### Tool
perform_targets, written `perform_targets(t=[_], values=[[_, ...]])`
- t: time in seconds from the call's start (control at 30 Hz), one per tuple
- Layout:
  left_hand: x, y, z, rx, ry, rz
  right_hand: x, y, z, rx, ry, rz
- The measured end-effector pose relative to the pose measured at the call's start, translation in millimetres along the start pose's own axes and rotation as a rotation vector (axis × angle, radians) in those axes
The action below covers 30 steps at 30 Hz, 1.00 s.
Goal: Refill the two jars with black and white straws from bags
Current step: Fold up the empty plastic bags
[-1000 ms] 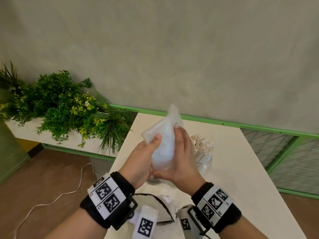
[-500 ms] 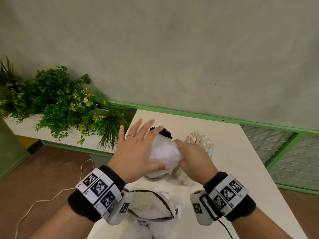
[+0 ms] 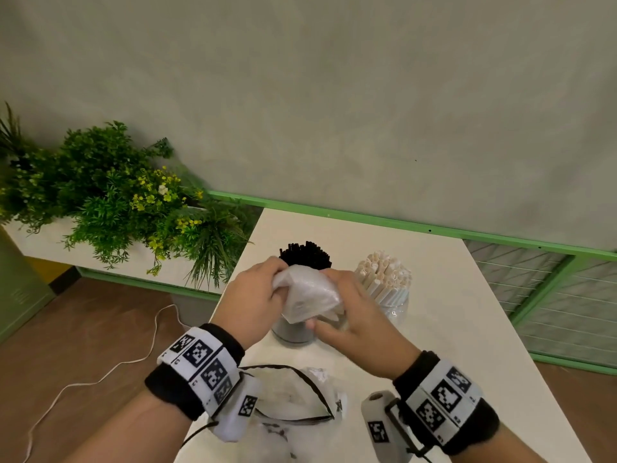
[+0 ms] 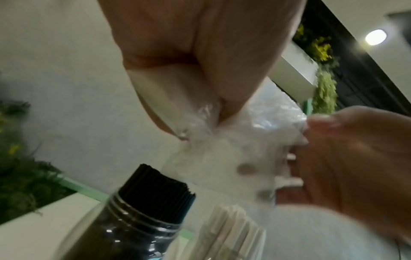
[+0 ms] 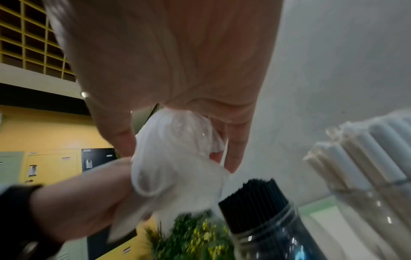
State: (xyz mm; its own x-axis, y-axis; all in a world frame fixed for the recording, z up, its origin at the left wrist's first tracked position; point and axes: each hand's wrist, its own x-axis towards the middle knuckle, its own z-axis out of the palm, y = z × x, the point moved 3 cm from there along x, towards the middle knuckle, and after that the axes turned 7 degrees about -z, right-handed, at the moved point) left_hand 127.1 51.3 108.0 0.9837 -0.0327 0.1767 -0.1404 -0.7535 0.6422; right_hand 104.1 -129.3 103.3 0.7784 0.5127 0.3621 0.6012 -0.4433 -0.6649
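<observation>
Both hands crumple an empty clear plastic bag (image 3: pixel 309 292) just above and in front of the jar of black straws (image 3: pixel 305 253). My left hand (image 3: pixel 257 295) grips the bag's left side, fingers curled into it (image 4: pixel 200 126). My right hand (image 3: pixel 347 312) grips its right side (image 5: pixel 177 158). The black-straw jar (image 4: pixel 142 216) (image 5: pixel 262 207) stands upright on the white table (image 3: pixel 467 329). Right of it stands the jar of white straws (image 3: pixel 384 279) (image 5: pixel 367 158), also upright and full.
Another crumpled clear bag (image 3: pixel 293 396) with a black edge lies on the table near my wrists. A planter of green plants (image 3: pixel 117 195) sits left of the table. A white cable (image 3: pixel 100 372) runs over the floor. A green rail (image 3: pixel 400 225) borders the wall.
The bag was held up tall a second ago; it has since come down and been squashed into a ball. My left fingers, spread half a second ago, now curl into it.
</observation>
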Motion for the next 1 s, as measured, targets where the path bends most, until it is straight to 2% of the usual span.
perform_targets(t=[0.07, 0.17, 0.23, 0.3, 0.4, 0.6, 0.7, 0.8, 0.87, 0.93, 1.0], values=[[-1, 4, 1, -0.238, -0.05, -0.139, 0, -1, 11, 0.109, 0.072, 0.052], [-10, 10, 9, -0.868, -0.27, -0.409, 3, 3, 19, 0.186, 0.215, 0.079], [-17, 16, 12, -1.276, -0.358, -0.503, 4, 1, 26, 0.162, 0.239, 0.05], [-19, 17, 15, -1.404, -0.354, -0.531, 2, -1, 38, 0.079, 0.25, -0.012], [-21, 14, 22, -1.338, -0.264, -0.513, -4, 0, 46, 0.057, 0.239, -0.054], [-36, 17, 34, -1.135, -0.189, -0.397, -13, 11, 40, 0.28, 0.164, 0.117], [-41, 24, 40, -1.122, -0.191, -0.357, -17, 13, 36, 0.554, 0.18, 0.189], [-46, 32, 45, -1.022, -0.13, -0.32, -22, 19, 29, 0.597, 0.263, 0.252], [-50, 34, 46, -0.831, 0.008, -0.297, -27, 25, 22, 0.54, 0.292, 0.294], [-56, 38, 46, -0.612, 0.075, -0.25, -34, 32, 13, 0.395, 0.205, 0.277], [-62, 46, 53, -0.449, -0.041, -0.151, -43, 35, 6, 0.256, 0.042, 0.17]])
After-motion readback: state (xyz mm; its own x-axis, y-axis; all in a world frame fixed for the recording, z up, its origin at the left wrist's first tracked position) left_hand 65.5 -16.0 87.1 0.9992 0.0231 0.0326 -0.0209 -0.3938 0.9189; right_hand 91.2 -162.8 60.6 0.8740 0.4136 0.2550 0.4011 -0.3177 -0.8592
